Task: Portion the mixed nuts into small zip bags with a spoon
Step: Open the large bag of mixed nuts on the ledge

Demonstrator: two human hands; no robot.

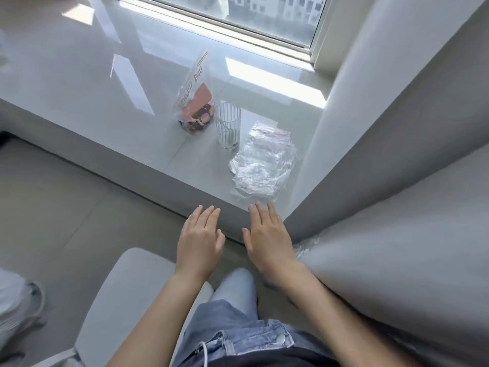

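Each grip is empty: left hand (199,241) and right hand (267,238) hover flat, fingers straight, at the near edge of the tabletop (111,102). The small zip bags (260,161) lie just beyond the right hand, long axis running away from it. The nut bag (195,102) stands further off, leaning, mouth up, beside a ribbed glass (228,128) that seems to hold the spoon

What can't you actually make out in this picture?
- Spoon: something pale stands in the ribbed glass, head view; ribs blur it.
- Nut bag: lettering too blurred to read.
- Small zip bags: clear, overlapping, uncountable.
- Both hands: palms face down, hidden.
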